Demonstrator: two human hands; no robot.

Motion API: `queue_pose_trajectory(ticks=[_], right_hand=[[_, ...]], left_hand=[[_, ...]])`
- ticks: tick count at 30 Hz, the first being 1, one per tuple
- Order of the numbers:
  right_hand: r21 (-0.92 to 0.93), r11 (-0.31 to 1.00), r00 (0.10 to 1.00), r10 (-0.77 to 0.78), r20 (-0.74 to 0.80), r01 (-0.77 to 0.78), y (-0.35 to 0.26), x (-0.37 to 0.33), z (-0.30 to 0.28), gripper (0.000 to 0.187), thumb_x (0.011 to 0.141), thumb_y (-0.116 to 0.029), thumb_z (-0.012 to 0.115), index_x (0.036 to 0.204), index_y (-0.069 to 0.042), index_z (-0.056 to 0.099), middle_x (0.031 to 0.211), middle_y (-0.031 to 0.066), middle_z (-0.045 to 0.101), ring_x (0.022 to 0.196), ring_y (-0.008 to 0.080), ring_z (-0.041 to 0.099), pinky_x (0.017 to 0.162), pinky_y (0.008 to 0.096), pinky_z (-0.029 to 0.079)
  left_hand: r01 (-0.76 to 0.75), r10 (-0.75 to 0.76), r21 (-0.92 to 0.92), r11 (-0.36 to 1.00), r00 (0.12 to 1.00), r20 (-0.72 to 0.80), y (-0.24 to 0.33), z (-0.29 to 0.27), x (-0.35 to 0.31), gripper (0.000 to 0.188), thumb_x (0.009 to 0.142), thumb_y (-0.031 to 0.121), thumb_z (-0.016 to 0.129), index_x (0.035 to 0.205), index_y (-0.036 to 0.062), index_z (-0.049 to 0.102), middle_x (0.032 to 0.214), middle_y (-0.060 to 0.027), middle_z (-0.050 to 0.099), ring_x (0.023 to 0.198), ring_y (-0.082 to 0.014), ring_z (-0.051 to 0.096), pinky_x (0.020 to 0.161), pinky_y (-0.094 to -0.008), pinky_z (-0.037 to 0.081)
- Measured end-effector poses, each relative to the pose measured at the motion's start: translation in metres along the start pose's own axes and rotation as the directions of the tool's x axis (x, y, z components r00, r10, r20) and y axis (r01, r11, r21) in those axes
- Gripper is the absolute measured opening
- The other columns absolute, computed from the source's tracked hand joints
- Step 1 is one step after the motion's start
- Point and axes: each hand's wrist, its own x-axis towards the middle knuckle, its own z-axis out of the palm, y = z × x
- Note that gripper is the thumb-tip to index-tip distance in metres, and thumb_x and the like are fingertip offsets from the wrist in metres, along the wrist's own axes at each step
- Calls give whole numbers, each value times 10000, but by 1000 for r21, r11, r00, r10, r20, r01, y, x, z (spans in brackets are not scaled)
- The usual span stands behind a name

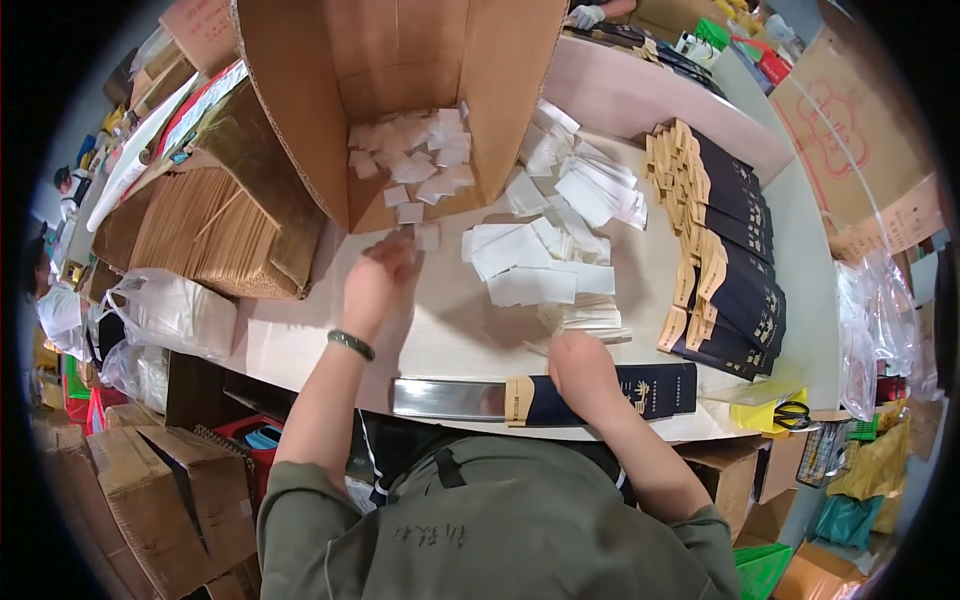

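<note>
- Your left hand is hanging beside a square white packet.
- Your right hand is partly covering a flat navy-and-tan sleeve.
- I cannot tell either grip.

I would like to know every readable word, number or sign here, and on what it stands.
I do not copy out wording; marks show on:
Navy cover: pale characters, some too small to read.
Navy packs: pale characters, mostly too small.
Right carton: red flower sign, red characters.
Top-left carton: red characters, blurred.
Garment: dark characters.
</note>
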Motion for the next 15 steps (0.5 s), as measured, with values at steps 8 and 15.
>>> queue_pose_trajectory(ticks=[8,15], right_hand=[[83,996,995,44,-95,-36,3,67,-42,75,794,-77,663,843,-35,626,817,157,590,848,348,595,753,463,481],[-188,967,980,-187,-73,170,33,76,-5,61,775,-68,631,820,-27,629,888,149,619,826,352,602,734,446,496]], left_hand=[[226,-237,-81,971,957,-171,28,-35,-33,135,888,112,637,1000,46,671,953,-102,697,819,-244,666,724,-328,526],[267,-267,-178,947,963,26,96,-24,-164,226,844,129,701,1045,49,636,833,-104,661,784,-285,640,712,-370,505]])
